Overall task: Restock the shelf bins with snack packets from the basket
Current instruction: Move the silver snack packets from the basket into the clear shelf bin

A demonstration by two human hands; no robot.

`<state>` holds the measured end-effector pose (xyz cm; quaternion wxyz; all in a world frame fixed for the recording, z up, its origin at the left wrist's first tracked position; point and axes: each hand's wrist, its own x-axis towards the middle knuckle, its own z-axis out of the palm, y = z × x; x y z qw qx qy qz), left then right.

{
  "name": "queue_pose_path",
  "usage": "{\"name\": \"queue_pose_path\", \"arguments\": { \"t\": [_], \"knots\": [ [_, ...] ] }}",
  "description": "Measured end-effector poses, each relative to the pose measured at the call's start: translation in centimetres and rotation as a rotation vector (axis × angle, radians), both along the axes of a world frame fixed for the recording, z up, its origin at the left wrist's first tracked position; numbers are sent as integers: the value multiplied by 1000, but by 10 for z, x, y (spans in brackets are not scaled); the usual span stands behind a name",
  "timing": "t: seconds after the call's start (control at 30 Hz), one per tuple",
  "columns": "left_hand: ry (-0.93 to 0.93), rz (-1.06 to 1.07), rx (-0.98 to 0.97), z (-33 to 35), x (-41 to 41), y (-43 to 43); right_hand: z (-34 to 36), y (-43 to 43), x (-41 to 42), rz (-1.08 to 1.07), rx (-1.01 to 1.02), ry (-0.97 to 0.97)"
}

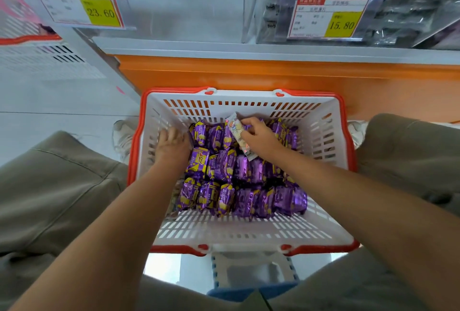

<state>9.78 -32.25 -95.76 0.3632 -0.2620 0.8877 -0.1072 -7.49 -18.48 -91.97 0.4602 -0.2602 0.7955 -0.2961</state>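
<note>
From the head view, a white slatted basket with a red rim sits on the floor between the person's knees, which are in olive trousers, and just in front of the orange base of a shelf unit. Purple snack packets with yellow print cover most of the basket's floor, standing packed in about three rows that run left to right, one behind the other from near to far. The right hand reaches into the far middle of the basket and pinches a white packet with a cartoon print, thumb and curled fingers closed on its right edge. This packet is raised above the purple ones. Its long axis runs diagonally, with one sealed end pointing far and slightly left and the other pointing near and right, toward the wrist. The left hand is at the far left of the basket, back upward, with its fingers dipping down between the left wall and the nearest purple packets. They are hidden, so I cannot tell whether it grips anything. On the shelf above, a clear bin stands in the middle and a second clear bin at the right holds dark packets. A price tag reading 23.60 hangs at the left and another price tag reading 15.80 at the right. A white stool shows just near the basket's closest rim.
</note>
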Motion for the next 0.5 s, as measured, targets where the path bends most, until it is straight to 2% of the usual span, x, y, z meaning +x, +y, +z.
{"name": "queue_pose_path", "arguments": {
  "t": [0.23,0.5],
  "knots": [
    [-76,-48,-100,6,-1,6,1,5,1,-3,-4,-11],
    [59,-12,-56,19,-7,10,3,11,-1,-19,-27,-42]
  ]
}}
